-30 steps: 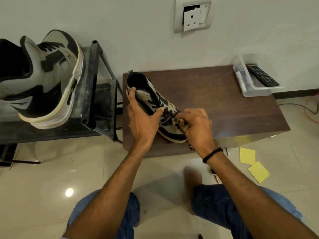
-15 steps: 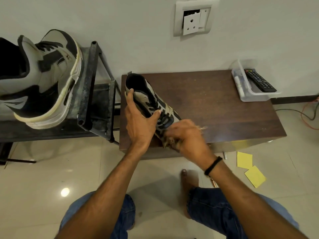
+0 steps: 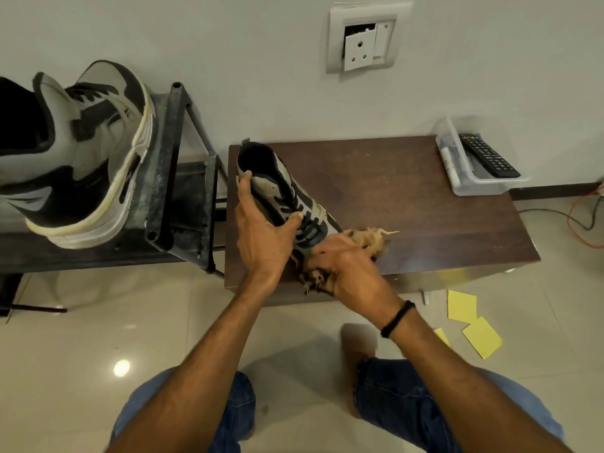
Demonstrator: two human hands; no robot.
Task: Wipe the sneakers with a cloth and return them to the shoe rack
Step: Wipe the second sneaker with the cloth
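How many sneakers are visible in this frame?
2. One sneaker sits on the shoe rack; the second sneaker is on the table, held by the left hand, its toe covered by the right hand and cloth. Others may be off-frame.

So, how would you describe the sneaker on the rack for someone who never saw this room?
Find the black metal shoe rack left of the brown table. The grey-and-black sneaker sits on top of it. Its twin lies on the table, held by the left hand; this one nobody touches.

Black-and-cream sneaker [image 3: 284, 194], tan cloth [image 3: 369, 240], dark brown table [image 3: 408, 197].
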